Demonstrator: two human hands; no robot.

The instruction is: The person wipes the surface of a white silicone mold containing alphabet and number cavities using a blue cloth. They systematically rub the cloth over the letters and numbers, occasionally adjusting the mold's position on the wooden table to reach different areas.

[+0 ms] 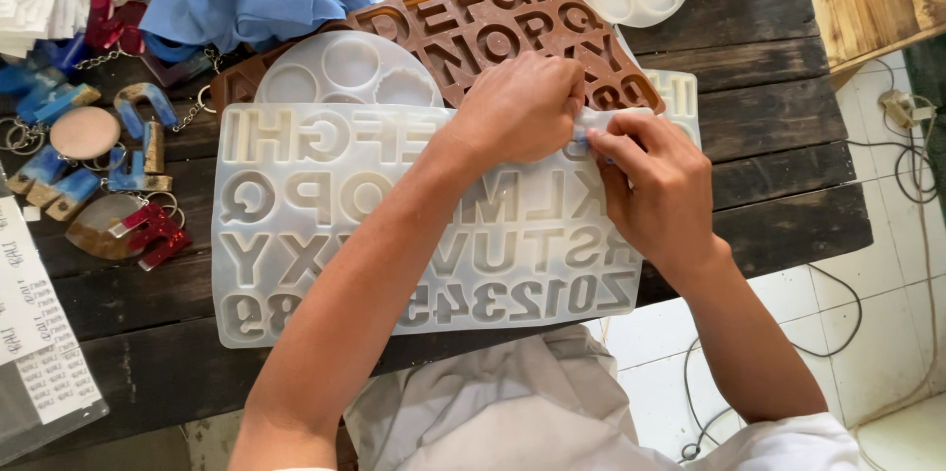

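Grey cloth (512, 392) on the person's lap fills the bottom centre of the frame. Above it, a translucent white silicone letter mould (325, 235) lies flat on the dark wooden table (778, 175). Both hands meet at the mould's upper right edge: left hand (517, 106) and right hand (655, 185) pinch that edge with fingers closed on it. A brown letter mould (493, 23) lies behind, finished resin letter keychains (108, 175) at left.

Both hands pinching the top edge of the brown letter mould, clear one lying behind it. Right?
Swapped. In the head view both hands, left and right, pinch the top edge of the translucent white letter mould; the brown letter mould lies behind it.
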